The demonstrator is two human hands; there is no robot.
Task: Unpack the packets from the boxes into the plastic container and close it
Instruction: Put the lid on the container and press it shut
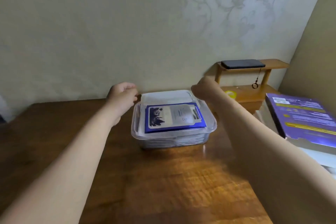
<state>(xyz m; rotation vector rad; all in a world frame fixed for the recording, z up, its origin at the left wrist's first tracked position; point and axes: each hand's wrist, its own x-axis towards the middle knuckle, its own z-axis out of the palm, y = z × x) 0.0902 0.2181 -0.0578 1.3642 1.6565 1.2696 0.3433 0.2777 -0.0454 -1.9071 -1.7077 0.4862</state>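
A clear plastic container (140,138) stands on the wooden table (163,178), filled with blue packets (174,118). A translucent lid (165,97) lies over the container's far part, and the packets show through it. My left hand (122,96) has curled fingers at the lid's far left corner and holds it there. My right hand (202,89) grips the lid's far right corner and hides that corner.
A purple box (301,120) lies at the right edge on white things. A small wooden shelf (254,96) by the wall carries a dark phone (242,63) and a yellow object (231,94). The wall is close behind the container.
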